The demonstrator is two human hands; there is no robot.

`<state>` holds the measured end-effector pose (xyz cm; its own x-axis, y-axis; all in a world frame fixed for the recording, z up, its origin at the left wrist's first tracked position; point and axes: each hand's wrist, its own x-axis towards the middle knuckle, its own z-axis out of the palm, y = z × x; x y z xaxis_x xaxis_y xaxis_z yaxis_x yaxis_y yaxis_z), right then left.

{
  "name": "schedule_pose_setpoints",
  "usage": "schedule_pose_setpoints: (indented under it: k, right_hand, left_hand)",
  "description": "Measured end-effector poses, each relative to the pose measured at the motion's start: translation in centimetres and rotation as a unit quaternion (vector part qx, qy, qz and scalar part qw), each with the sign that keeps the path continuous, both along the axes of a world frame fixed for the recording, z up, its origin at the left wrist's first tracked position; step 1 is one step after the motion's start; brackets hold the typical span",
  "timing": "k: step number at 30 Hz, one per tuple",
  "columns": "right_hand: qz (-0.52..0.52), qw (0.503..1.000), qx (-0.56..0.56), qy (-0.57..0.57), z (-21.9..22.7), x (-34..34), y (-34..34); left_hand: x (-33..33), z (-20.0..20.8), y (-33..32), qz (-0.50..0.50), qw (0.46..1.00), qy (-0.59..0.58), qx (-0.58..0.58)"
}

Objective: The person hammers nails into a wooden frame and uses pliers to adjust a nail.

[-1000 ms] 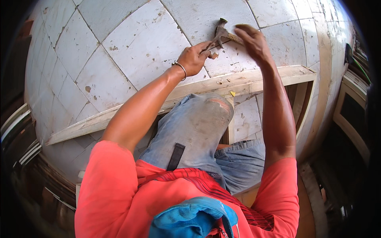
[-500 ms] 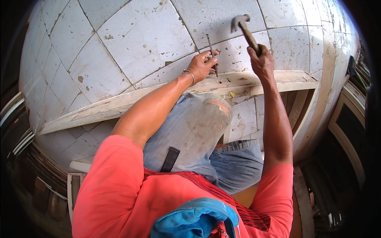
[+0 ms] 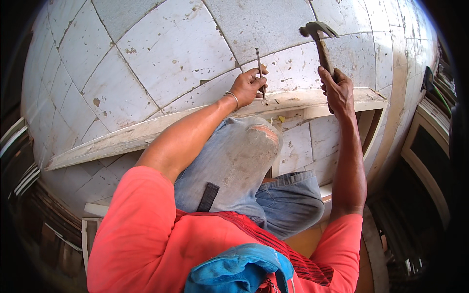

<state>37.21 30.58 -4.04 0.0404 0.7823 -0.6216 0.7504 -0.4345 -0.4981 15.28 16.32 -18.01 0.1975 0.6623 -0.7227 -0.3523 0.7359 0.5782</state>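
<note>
My left hand (image 3: 248,87) pinches a long thin metal nail (image 3: 260,71) upright, its tip resting on the top face of a pale wooden frame board (image 3: 146,134). My right hand (image 3: 336,89) grips the wooden handle of a claw hammer (image 3: 318,36), raised with its metal head above and to the right of the nail, clear of it. My bent knee in worn grey jeans (image 3: 244,156) sits just below the board, under the left hand.
The wooden frame (image 3: 373,105) lies on a stained, white tiled floor (image 3: 166,49) and turns a corner at the right. A second frame's edge (image 3: 425,166) runs along the right. A blue cloth (image 3: 239,268) hangs at my chest.
The hammer struck low near the left hand a second ago, then swung up; it stays raised now. The left hand still holds the nail on the board.
</note>
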Motion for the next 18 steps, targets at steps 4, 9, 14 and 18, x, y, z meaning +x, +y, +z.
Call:
schedule_pose_setpoints:
  k: [4, 9, 14, 18]
  right_hand:
    - [0.120, 0.991, -0.018, -0.059, 1.5, -1.9, 0.4]
    - [0.284, 0.957, -0.004, -0.060, 5.6, -6.8, 4.3]
    - [0.285, 0.943, 0.171, -0.022, 3.5, -8.9, 6.7]
    - [0.426, 0.899, -0.058, -0.086, 5.8, -12.3, 8.5]
  left_hand:
    - [0.1, 0.0, 0.1, -0.014, 0.999, 0.025, 0.017]
    - [0.1, -0.1, 0.1, -0.034, 0.998, 0.037, 0.050]
    - [0.5, 0.4, 0.5, -0.053, 0.994, 0.053, 0.075]
    - [0.2, 0.2, 0.1, -0.052, 0.994, 0.069, 0.063]
